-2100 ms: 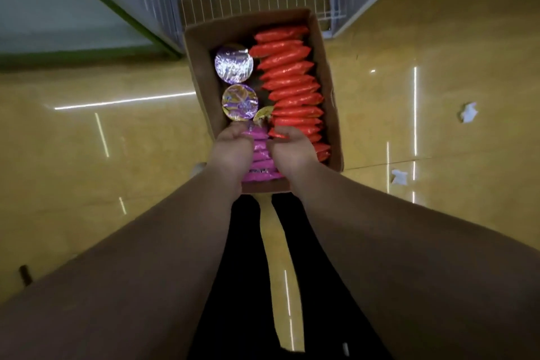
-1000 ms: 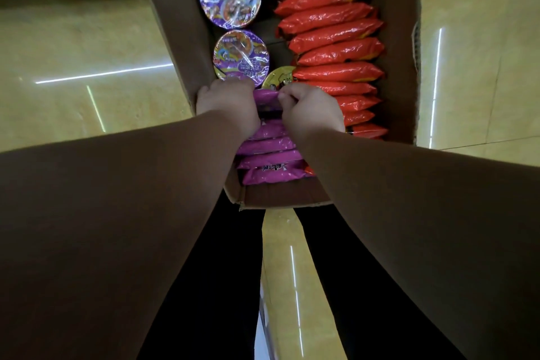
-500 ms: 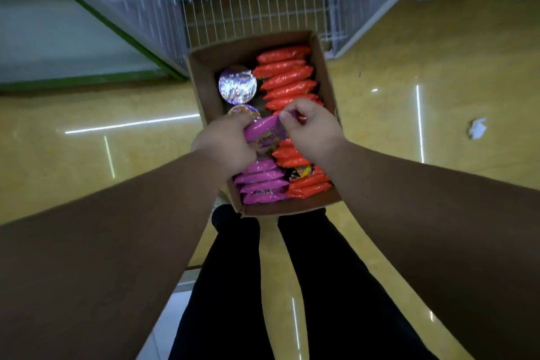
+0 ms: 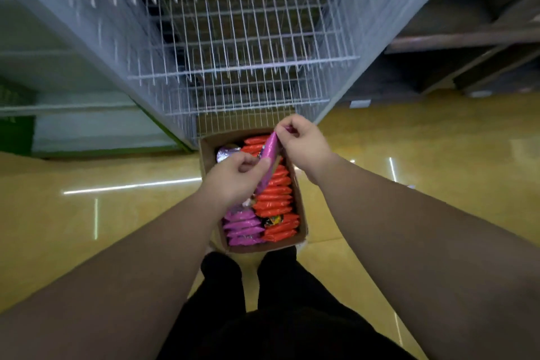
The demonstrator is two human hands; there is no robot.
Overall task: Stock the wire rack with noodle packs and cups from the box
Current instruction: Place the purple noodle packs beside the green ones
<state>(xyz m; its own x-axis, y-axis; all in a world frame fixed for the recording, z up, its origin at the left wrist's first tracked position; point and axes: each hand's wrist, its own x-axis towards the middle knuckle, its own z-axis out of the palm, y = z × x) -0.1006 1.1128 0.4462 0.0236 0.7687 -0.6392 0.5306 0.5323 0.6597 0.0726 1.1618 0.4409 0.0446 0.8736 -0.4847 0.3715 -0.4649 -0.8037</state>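
We have lifted one purple pack [image 4: 269, 158] clear of the box [image 4: 302, 231]; left hand [image 4: 233, 181] and right hand [image 4: 304, 142] pinch its ends, the wire rack [image 4: 233, 47] at twelve o'clock awaiting it.

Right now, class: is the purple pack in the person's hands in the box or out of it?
Out. Both hands, left hand and right hand, hold the purple pack above the box.

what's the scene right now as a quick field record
held item: purple noodle pack, lifted above the box
left hand: pinches its lower end
right hand: pinches its upper end
box: on the floor, holds orange packs, purple packs, a foil-lidded cup
wire rack: behind the box, shelves blurred
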